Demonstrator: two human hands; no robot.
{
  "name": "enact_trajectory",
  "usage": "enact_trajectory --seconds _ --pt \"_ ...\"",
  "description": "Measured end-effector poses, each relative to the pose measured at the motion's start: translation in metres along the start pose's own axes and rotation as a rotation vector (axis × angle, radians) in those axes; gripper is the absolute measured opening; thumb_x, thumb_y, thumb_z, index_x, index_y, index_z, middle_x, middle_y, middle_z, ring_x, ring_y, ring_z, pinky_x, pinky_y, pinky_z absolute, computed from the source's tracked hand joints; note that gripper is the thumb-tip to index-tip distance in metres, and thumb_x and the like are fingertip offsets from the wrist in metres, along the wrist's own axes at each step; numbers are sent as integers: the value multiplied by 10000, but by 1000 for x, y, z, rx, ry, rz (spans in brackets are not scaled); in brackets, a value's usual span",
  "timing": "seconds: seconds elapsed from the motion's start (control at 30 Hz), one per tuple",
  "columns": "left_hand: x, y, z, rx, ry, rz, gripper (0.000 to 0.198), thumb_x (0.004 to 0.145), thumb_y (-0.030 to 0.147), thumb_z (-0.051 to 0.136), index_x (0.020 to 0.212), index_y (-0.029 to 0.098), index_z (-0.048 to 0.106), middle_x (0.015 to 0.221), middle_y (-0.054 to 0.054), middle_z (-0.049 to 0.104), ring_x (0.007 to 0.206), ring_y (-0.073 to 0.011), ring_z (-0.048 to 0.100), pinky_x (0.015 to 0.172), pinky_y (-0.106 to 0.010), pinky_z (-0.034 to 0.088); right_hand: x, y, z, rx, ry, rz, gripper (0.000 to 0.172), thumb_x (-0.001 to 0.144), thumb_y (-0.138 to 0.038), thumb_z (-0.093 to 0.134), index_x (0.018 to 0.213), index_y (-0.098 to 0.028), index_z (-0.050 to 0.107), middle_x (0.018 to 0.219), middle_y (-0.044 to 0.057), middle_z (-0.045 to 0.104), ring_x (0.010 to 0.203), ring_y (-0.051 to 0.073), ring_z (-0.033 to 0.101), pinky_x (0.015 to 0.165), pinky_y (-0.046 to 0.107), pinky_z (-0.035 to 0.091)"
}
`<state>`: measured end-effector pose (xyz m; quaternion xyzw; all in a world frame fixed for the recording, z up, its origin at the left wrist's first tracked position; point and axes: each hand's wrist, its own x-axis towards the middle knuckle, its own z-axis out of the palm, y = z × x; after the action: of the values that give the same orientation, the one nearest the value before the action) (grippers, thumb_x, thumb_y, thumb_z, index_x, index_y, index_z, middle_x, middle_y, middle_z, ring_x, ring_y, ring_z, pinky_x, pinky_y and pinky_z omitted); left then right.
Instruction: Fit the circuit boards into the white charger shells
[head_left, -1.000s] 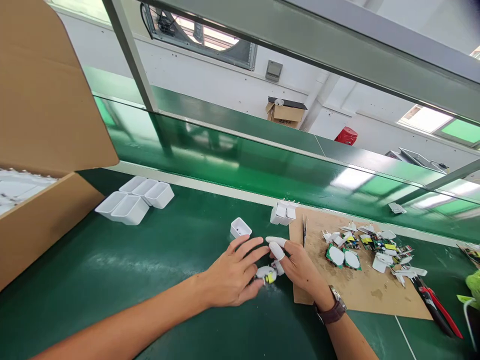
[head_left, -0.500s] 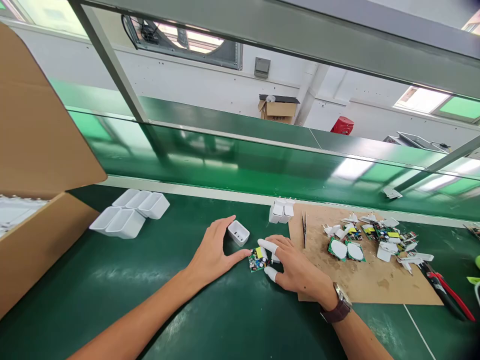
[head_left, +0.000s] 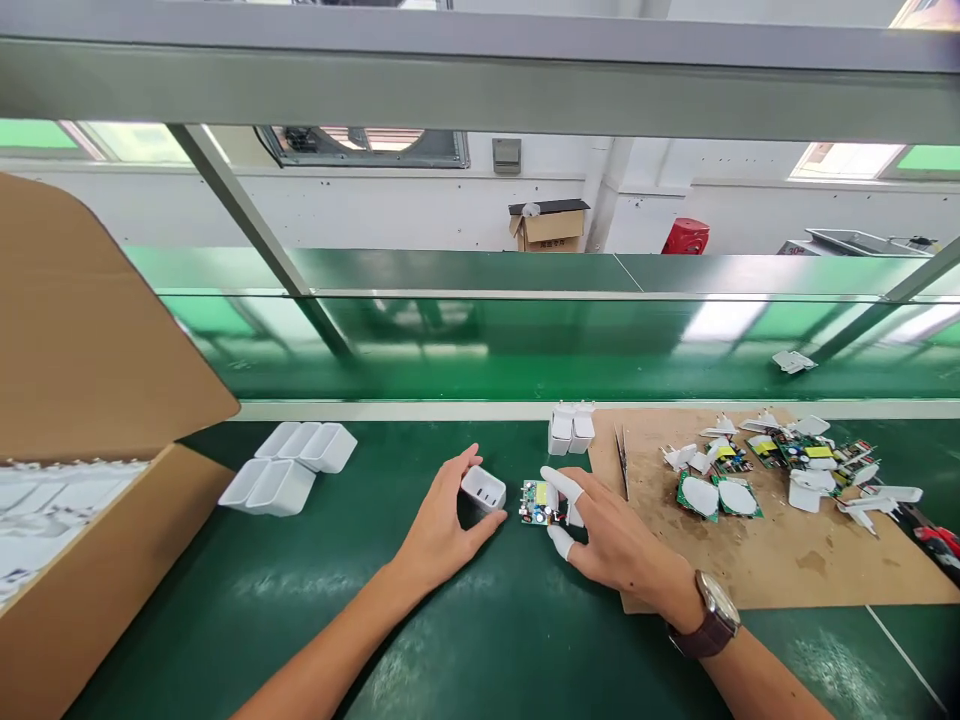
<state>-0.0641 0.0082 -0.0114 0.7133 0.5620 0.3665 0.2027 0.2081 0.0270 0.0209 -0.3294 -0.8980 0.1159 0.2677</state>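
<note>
My left hand (head_left: 448, 520) is closed around a small white charger housing (head_left: 484, 490), thumb and fingers on either side, its face with port slots turned toward me. Just right of it, my right hand (head_left: 611, 520), with white covers on thumb and index finger, pinches a small circuit board (head_left: 538, 502) with a yellow component. A white piece attached near the board's right end is partly hidden by the fingers. Housing and board are close together but apart, above the green table (head_left: 480, 640).
White housings (head_left: 279, 486) stand at the left beside an open cardboard box (head_left: 150, 530). Two white units (head_left: 571, 428) stand at the table's back. A brown board (head_left: 720, 570) at the right bears tweezers (head_left: 622, 460), circuit boards (head_left: 697, 495) and plug parts. Red-handled pliers (head_left: 937, 540) lie far right.
The camera view has levelled and shifted. The housing has turned so its port face shows more squarely, and the board has rotated to lie straighter in my right hand's fingers.
</note>
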Motion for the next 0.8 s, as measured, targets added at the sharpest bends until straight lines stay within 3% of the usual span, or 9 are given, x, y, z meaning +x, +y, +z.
enact_trajectory --seconds 0.13,0.33,0.4,0.47,0.53,0.6,0.67,0.8 --pt "-1 4 -5 40 -12 -53 816 784 409 834 1472 268 420 1190 -70 606 941 -211 646 886 -422 587 0 0 0 -54 -1 -6 724 854 -97 572 1541 -144 350 1238 181 650 1106 336 662 938 536 595" --pt "-1 17 -27 -89 -250 33 1058 702 523 899 1563 302 325 1461 -157 466 993 -213 640 838 -378 599 0 0 1 -35 22 34 706 860 -126 582 1527 -142 349 1182 161 673 1059 326 677 910 529 603" --pt "2 18 -32 -135 -357 72 954 730 507 883 1525 294 401 1397 -139 542 933 -200 652 778 -346 597 0 1 3 -38 39 37 709 855 -123 582 1523 -145 345 1187 164 673 1053 325 683 901 524 607" --pt "5 17 -32 -157 -411 84 670 804 470 828 1382 271 555 1240 -96 646 907 -201 661 782 -342 588 0 0 4 -25 99 46 724 858 -130 591 1533 -169 332 1230 169 663 1090 328 680 914 519 606" --pt "6 15 -29 -137 -356 71 405 844 446 791 1165 240 656 1093 -66 685 932 -216 663 833 -365 579 0 -5 4 18 188 53 733 880 -159 605 1550 -209 312 1271 165 650 1128 319 676 926 502 607" --pt "5 15 -22 -93 -247 60 363 822 448 809 1064 223 659 1051 -62 674 960 -229 655 866 -387 573 1 -13 3 75 267 42 734 902 -174 613 1560 -242 295 1272 152 651 1132 297 679 924 469 613" --pt "2 16 -17 -70 -195 65 483 783 458 844 1150 225 634 1109 -76 649 986 -236 645 872 -395 574 2 -21 3 114 311 12 739 909 -159 610 1566 -256 286 1256 141 658 1116 278 684 914 442 618" --pt "-4 19 -18 -121 -270 71 940 707 534 893 1486 275 437 1305 -125 557 942 -214 619 794 -368 586 2 -26 3 110 363 6 737 919 -143 608 1572 -267 289 1258 137 658 1103 275 686 918 449 616"
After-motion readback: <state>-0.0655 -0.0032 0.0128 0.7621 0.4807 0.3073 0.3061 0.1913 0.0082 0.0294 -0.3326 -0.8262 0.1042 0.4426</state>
